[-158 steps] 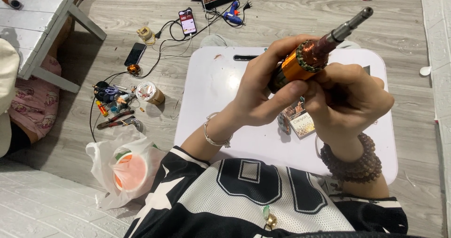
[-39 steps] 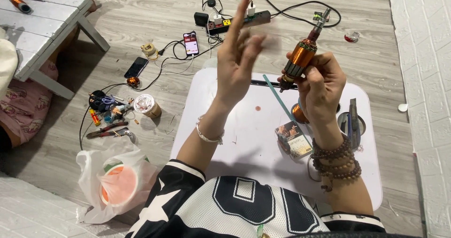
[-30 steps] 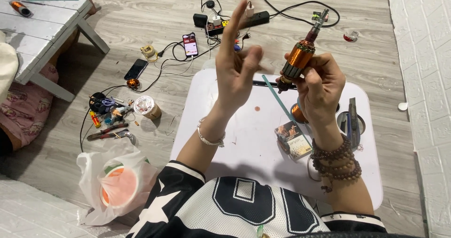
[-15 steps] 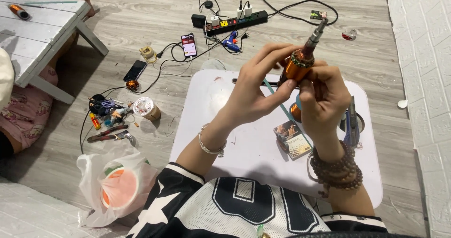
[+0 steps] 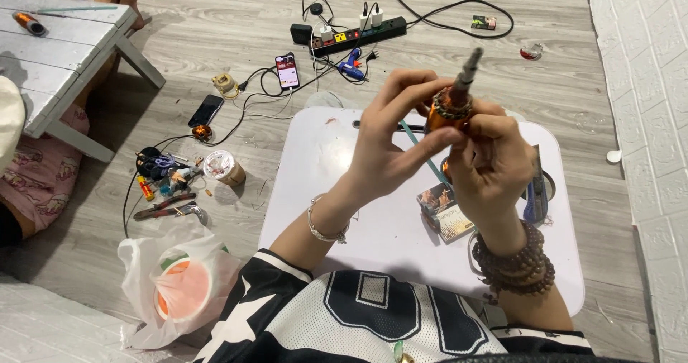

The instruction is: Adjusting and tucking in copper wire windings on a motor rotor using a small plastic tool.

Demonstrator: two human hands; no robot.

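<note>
Hands meet in the upper middle of the head view, raised above a white lap table (image 5: 337, 155) that fills the centre and right of the frame. The left hand (image 5: 390, 144) comes in from the lower centre, its fingers curled over the top and side of an orange motor armature (image 5: 443, 116), thumb stretched across toward the other hand. The right hand (image 5: 491, 166), a stack of dark bead bracelets (image 5: 512, 266) on its wrist, is closed round the lower part of the same armature, so that only the copper-coloured upper end and the grey shaft (image 5: 466, 68) pointing up and to the right show between the fingers. Both hands are closed firmly on it.

Just below the right hand a small printed box (image 5: 446, 209) lies on the table, and a thin green strip (image 5: 423, 151) runs slantwise behind the hands. Dark pliers (image 5: 534, 187) rest near the table's right edge.

On the grey plank floor in the upper centre lies a black power strip (image 5: 358, 37) with cables, a lit phone (image 5: 287, 70) and a blue glue gun (image 5: 351, 63) near it. A second, dark phone (image 5: 206, 110) lies further left. Small tools and a tape roll (image 5: 222, 167) sit at the middle left. A white plastic bag (image 5: 179, 284) with something orange inside is at the lower left, and a white wooden bench (image 5: 64, 55) stands in the upper left corner.
</note>
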